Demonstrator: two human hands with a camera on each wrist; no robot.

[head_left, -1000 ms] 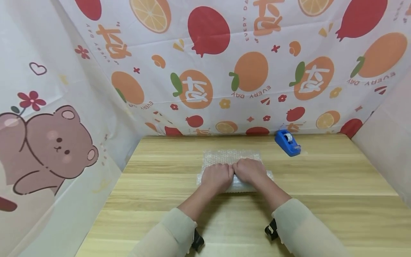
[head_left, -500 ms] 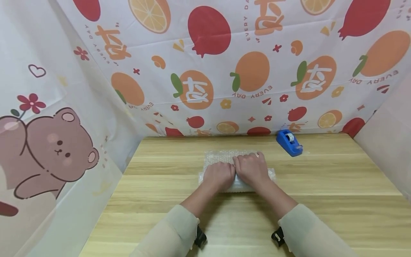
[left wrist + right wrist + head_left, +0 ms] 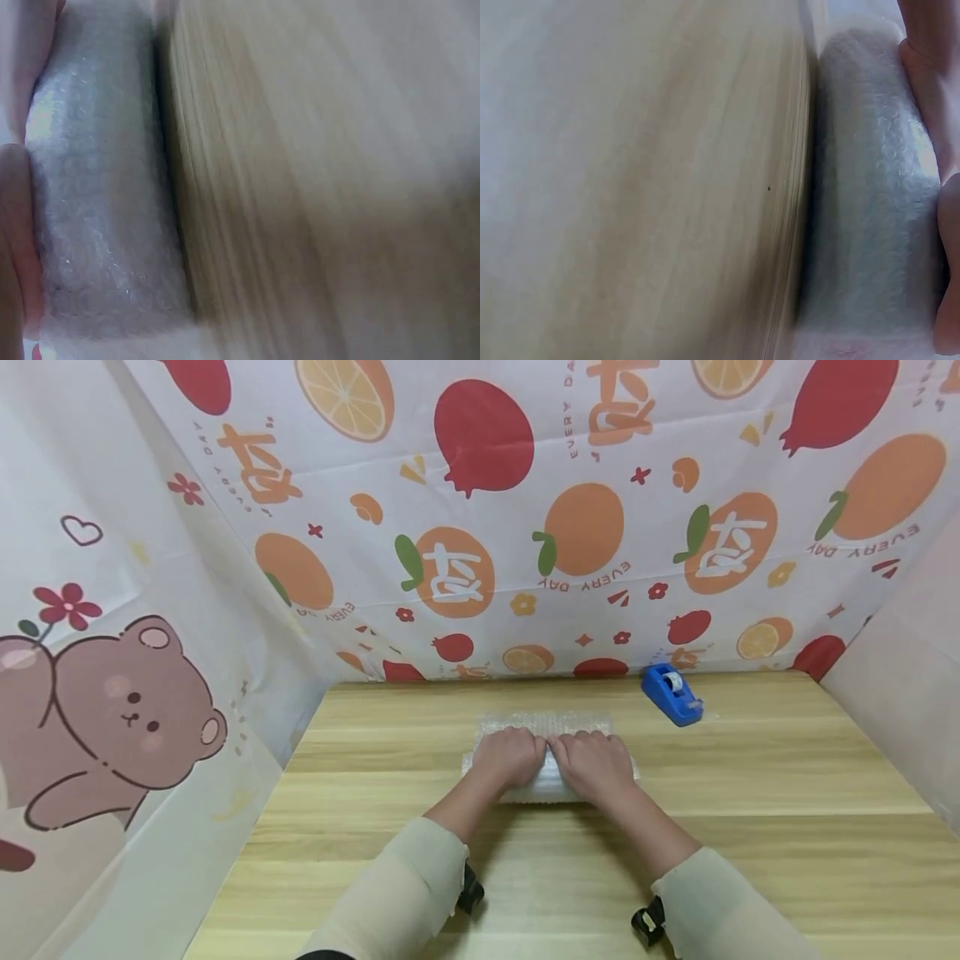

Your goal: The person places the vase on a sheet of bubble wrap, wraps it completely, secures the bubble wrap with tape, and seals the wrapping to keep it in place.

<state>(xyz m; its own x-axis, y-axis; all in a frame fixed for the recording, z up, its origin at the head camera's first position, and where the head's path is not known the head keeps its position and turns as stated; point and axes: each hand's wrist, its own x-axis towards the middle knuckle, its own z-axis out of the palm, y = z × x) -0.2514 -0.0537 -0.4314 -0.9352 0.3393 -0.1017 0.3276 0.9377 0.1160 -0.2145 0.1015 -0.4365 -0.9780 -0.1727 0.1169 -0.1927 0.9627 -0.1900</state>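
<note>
A rolled bundle of clear bubble wrap (image 3: pixel 546 787) lies crosswise on the wooden table, with a flat flap of the same wrap stretching out behind it. My left hand (image 3: pixel 510 757) grips its left half, fingers curled over the far side. My right hand (image 3: pixel 594 762) holds the right half the same way, the two thumbs nearly meeting in the middle. In the left wrist view the bundle (image 3: pixel 105 187) looks thick and rounded, with part of a hand (image 3: pixel 15 232) along its edge. The right wrist view shows the bundle (image 3: pixel 874 202) too. Whatever is inside the wrap cannot be made out.
A blue tape dispenser (image 3: pixel 672 694) stands at the back right of the table (image 3: pixel 750 860). Behind the table hangs a fruit-print cloth (image 3: pixel 600 452); a bear-print cloth (image 3: pixel 135 710) hangs at the left.
My right hand, its fingers partly lifted half a second ago, is curled over the wrap again. Both hands and the bundle's near edge have shifted slightly away from me.
</note>
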